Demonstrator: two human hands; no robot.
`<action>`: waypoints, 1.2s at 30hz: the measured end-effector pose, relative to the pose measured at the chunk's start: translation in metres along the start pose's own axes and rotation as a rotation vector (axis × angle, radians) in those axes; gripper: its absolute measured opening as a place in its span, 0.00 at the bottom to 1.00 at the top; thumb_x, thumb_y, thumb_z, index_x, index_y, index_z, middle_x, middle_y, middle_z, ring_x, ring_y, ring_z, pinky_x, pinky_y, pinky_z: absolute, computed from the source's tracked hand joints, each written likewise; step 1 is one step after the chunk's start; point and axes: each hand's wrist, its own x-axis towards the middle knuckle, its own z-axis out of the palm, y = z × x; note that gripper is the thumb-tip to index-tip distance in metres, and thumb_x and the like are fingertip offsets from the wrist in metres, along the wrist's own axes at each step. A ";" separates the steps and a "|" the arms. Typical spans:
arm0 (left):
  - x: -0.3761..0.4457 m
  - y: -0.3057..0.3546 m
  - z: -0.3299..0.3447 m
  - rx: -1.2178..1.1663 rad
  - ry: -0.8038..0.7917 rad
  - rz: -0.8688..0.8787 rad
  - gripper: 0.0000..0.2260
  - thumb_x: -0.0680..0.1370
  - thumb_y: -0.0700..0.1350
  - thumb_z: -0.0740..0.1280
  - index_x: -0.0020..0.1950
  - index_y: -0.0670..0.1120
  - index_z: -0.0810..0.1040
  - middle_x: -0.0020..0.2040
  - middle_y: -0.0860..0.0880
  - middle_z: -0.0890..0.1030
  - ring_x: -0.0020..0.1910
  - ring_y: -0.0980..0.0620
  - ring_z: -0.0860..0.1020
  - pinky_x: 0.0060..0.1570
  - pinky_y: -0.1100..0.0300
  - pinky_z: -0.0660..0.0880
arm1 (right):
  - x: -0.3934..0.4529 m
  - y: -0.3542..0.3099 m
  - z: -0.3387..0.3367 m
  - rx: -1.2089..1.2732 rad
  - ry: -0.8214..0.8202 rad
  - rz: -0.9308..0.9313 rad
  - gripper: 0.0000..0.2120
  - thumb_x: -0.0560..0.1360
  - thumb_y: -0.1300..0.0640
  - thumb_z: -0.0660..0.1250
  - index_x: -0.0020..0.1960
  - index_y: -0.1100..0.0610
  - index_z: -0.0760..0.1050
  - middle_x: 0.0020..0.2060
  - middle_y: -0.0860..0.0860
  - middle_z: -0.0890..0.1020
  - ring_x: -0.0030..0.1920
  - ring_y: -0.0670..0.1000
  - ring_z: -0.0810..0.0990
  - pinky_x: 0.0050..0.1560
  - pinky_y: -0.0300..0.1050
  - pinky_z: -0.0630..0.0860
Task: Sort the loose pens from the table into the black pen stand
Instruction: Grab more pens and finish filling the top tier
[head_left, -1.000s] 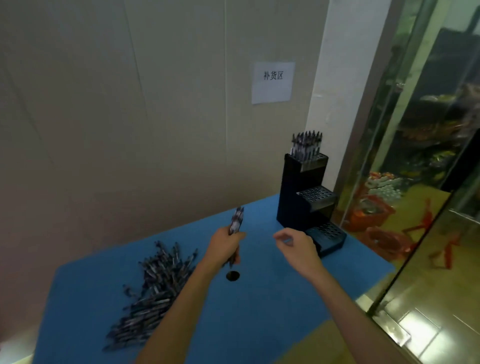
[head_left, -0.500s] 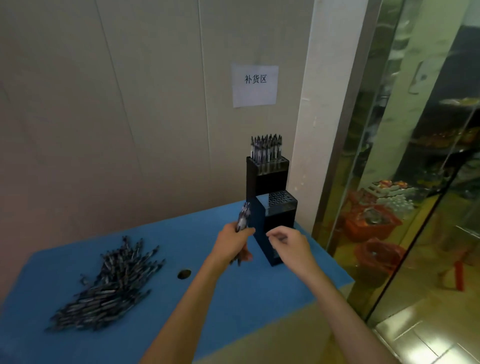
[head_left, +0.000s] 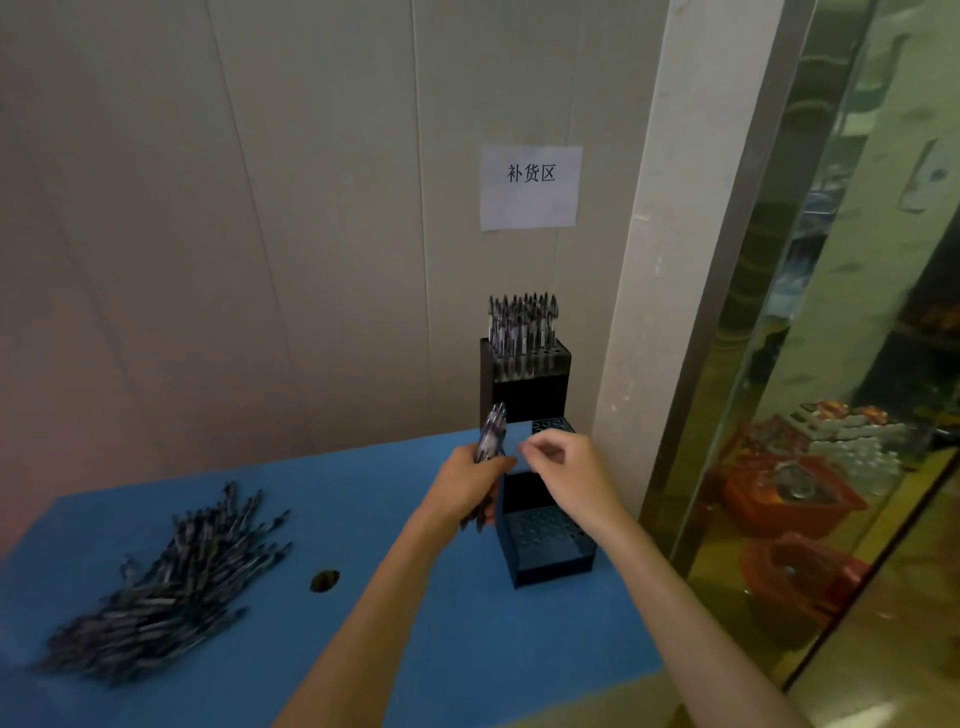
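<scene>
A stepped black pen stand (head_left: 540, 540) sits at the table's back right; its top tier holds several upright pens (head_left: 522, 325), the lower tiers show bare holes. My left hand (head_left: 470, 480) is shut on a small bundle of pens (head_left: 491, 434), held upright just left of the stand. Over the middle tier, my right hand (head_left: 566, 470) has fingertips pinched together beside the bundle's top; whether it holds a pen is hidden. A big heap of loose pens (head_left: 166, 587) lies at the left of the blue table (head_left: 415, 649).
A round hole (head_left: 324, 580) opens in the tabletop between the heap and the stand. A white paper sign (head_left: 530, 187) hangs on the beige wall behind. A glass partition (head_left: 831, 364) rises right of the table, with orange baskets behind it.
The view has swung, so the stand now sits more central. Both hands have come closer together beside the stand; the right fingertips now nearly touch the pen bundle.
</scene>
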 end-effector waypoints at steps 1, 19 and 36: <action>0.008 0.001 0.003 0.002 0.000 0.001 0.10 0.78 0.46 0.68 0.44 0.43 0.70 0.28 0.47 0.72 0.23 0.47 0.72 0.31 0.51 0.73 | 0.009 0.001 -0.003 0.007 -0.003 -0.009 0.05 0.78 0.55 0.69 0.47 0.51 0.84 0.42 0.42 0.85 0.46 0.41 0.82 0.51 0.44 0.80; 0.110 0.045 0.036 0.406 0.309 0.078 0.11 0.79 0.50 0.61 0.54 0.45 0.78 0.36 0.44 0.82 0.31 0.43 0.82 0.32 0.49 0.82 | 0.127 0.000 -0.021 -0.088 -0.026 -0.080 0.15 0.73 0.41 0.73 0.35 0.51 0.81 0.30 0.45 0.82 0.33 0.41 0.80 0.34 0.32 0.72; 0.150 0.063 0.040 0.152 0.363 0.085 0.06 0.81 0.48 0.65 0.56 0.48 0.77 0.37 0.47 0.77 0.30 0.52 0.74 0.26 0.61 0.74 | 0.201 0.010 -0.052 0.236 0.018 0.040 0.10 0.83 0.52 0.61 0.51 0.57 0.76 0.41 0.51 0.84 0.35 0.47 0.84 0.40 0.44 0.82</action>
